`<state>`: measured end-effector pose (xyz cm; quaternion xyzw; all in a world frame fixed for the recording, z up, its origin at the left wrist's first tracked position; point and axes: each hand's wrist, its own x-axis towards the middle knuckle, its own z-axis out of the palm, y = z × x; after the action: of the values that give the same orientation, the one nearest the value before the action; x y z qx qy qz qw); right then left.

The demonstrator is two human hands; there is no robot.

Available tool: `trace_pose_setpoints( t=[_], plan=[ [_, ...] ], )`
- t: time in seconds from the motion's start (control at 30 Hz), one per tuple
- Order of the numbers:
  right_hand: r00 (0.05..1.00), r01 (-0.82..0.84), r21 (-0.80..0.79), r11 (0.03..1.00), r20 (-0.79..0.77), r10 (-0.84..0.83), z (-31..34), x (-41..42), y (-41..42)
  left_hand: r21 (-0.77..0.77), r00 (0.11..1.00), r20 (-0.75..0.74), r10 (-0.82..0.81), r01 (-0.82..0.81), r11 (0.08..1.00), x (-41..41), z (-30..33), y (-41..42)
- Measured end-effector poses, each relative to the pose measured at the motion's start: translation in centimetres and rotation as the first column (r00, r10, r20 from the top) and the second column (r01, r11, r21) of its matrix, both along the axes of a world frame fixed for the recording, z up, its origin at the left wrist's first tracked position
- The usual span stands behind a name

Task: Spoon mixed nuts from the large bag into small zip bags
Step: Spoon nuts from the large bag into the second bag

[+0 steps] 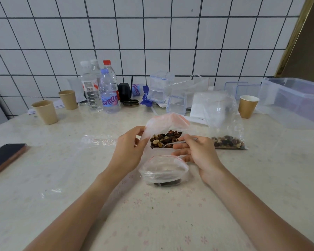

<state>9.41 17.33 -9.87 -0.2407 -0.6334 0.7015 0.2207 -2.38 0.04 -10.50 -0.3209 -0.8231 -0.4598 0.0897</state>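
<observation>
The limp large bag [168,127] of mixed nuts [164,138] is pinched open at its rim by the left hand [129,147], mid-table [62,178]; a spoon [172,143] is gripped by the right hand [196,151] above a flimsy small zip bag [163,169], best held by its stiffer zip edge.

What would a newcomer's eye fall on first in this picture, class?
First, the open bag of nuts at the table's middle, its rim held by the left hand while the right hand holds a spoon in it. Then the small bag standing open just in front, and the bottles by the tiled wall.
</observation>
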Motion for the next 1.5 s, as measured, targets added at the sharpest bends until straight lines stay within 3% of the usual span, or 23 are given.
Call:
trace_pose_setpoints(
  t=[0.33,0.5,0.63,0.77,0.87,1.0,1.2,1.4,1.5],
  plan=[
    [0.999,0.028,-0.026,0.999,-0.043,-0.029,0.9,0.7,0.4,0.063,0.99,0.12,0.072,-0.08,0.995,-0.5,0.2,-0.4],
    [0.994,0.047,-0.016,0.999,-0.098,-0.048,1.6,1.1,0.8,-0.048,0.983,0.058,0.174,-0.171,0.984,-0.9,0.8,-1.6],
    [0.991,0.057,-0.001,0.998,-0.121,-0.057,2.2,1.4,1.3,-0.046,0.971,0.027,0.237,-0.236,0.971,-0.7,1.7,-2.5],
    [0.987,-0.009,-0.015,1.0,-0.159,0.007,3.0,2.1,1.9,-0.144,0.993,0.076,0.088,-0.077,0.987,0.6,3.0,-3.1],
    [0.985,-0.076,0.002,0.997,-0.155,0.075,3.6,2.6,2.3,-0.415,0.982,0.189,-0.018,0.097,0.905,1.7,3.5,-3.4],
    [0.981,-0.124,0.074,0.989,-0.138,0.133,4.2,3.2,2.5,-0.521,0.967,0.237,-0.093,0.208,0.828,2.3,3.4,-3.6],
    [0.969,-0.201,0.287,0.937,-0.083,0.233,4.4,3.6,1.9,-0.416,0.944,0.264,-0.197,0.296,0.86,3.0,3.4,-3.2],
    [0.891,-0.261,0.652,0.712,-0.122,0.438,4.8,4.5,0.7,-0.148,0.854,0.43,-0.294,0.388,0.91,3.2,4.2,-3.4],
    [0.876,-0.227,0.705,0.672,-0.154,0.457,5.1,5.0,0.6,-0.087,0.799,0.525,-0.294,0.394,0.915,3.2,4.2,-3.2]
  ],
)
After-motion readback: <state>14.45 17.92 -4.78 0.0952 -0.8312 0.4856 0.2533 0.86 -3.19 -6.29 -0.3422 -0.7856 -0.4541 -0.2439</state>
